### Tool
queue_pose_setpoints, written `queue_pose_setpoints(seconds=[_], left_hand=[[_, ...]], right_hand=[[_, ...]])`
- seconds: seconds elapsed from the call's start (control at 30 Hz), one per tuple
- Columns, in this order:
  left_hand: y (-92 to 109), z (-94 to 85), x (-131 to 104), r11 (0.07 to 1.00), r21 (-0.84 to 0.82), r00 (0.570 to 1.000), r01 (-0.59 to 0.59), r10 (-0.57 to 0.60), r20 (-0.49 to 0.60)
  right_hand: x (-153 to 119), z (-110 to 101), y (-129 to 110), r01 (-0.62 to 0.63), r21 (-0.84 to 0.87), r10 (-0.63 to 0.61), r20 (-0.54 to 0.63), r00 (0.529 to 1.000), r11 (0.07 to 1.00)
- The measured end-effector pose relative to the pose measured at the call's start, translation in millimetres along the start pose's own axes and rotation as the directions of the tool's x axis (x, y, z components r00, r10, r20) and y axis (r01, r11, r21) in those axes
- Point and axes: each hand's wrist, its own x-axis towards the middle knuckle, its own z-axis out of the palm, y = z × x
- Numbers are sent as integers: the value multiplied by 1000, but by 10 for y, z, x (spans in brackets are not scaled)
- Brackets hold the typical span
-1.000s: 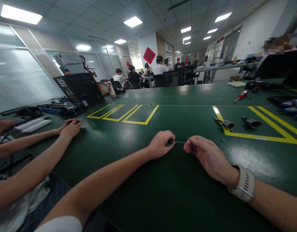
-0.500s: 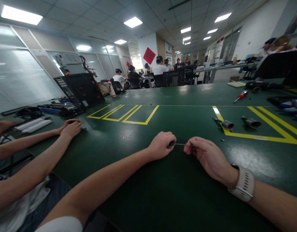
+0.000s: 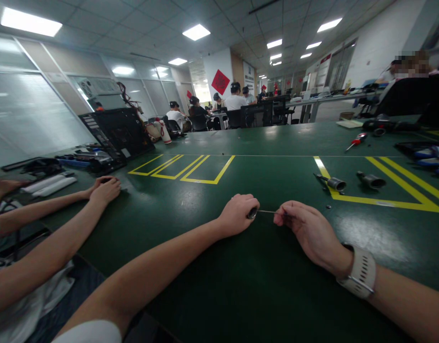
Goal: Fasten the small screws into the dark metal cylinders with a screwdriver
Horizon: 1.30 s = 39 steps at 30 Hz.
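Note:
My left hand (image 3: 238,214) is closed around a small metal cylinder (image 3: 253,213), whose round open end faces right. A thin metal rod (image 3: 267,212) spans the gap from that end to the pinched fingers of my right hand (image 3: 300,224). Most of the cylinder is hidden by my left fingers. Right of my hands, one metal part with a narrow stem (image 3: 335,184) lies across a yellow tape line, and a similar metal part (image 3: 373,180) rests inside the taped area. A tiny dark piece (image 3: 328,206) lies near them on the green table (image 3: 205,247).
A red screwdriver (image 3: 357,140) and a dark power tool (image 3: 387,126) lie at the back right. At the left, another person's hands (image 3: 105,186) rest on the table near white rolls (image 3: 55,185). A black computer case (image 3: 119,132) stands behind them. People sit at tables farther back.
My right hand has shifted very slightly to the right, with the thin rod still between its fingers. My left hand looks almost unmoved.

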Motion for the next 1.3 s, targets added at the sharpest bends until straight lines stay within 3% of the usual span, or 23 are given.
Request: queue_pose_setpoints(seconds=[0.4, 0.87, 1.3], left_hand=[[55, -17, -12, 993, 116, 1000, 19, -20, 6], [30, 1, -18, 988, 97, 992, 121, -116, -54], [-57, 61, 5, 938, -172, 936, 300, -324, -139]], right_hand=[[-68, 25, -27, 147, -381, -99, 142, 985, 913], [-51, -7, -3, 159, -461, -177, 4, 984, 873], [-52, -13, -11, 119, -490, -172, -64, 983, 863]])
